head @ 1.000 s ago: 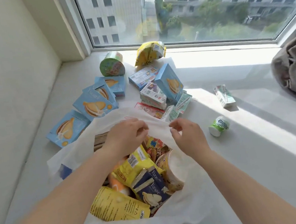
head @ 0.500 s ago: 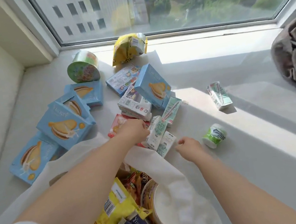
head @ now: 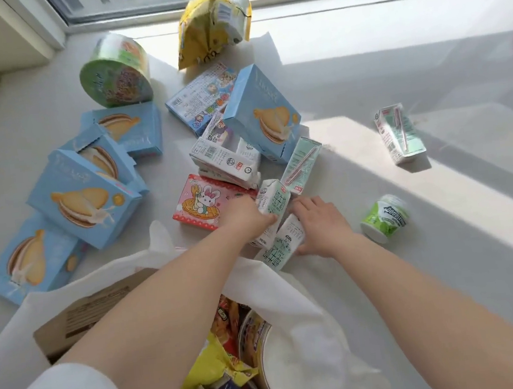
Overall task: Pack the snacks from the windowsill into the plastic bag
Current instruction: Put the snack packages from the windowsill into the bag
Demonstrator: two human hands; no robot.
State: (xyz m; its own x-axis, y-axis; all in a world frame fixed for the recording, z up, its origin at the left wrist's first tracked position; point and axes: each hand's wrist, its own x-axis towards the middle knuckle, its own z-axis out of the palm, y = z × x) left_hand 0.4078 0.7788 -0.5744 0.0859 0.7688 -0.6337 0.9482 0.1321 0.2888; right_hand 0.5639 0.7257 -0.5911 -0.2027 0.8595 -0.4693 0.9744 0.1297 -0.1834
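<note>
The white plastic bag (head: 315, 340) lies open at the near edge of the windowsill, holding a brown box, yellow packets and a round tub. Just beyond its mouth stand two small white-and-green milk cartons. My left hand (head: 245, 216) grips the upper milk carton (head: 273, 200). My right hand (head: 322, 228) holds the lower milk carton (head: 282, 245) from the right side. A pink bunny box (head: 202, 204) lies right beside my left hand. Several light-blue biscuit boxes (head: 81, 197) are scattered to the left.
Farther back are a green noodle cup (head: 116, 73), a yellow bag (head: 212, 28) and a blue printed box (head: 204, 97). A third milk carton (head: 302, 164), a lone carton (head: 399, 133) and a small green-white cup (head: 384, 217) lie to the right. The wall closes the left side.
Both hands left the bag's rim and reached forward over the windowsill. They have closed on the two milk cartons past the bag's mouth. The camera tilted down and closer.
</note>
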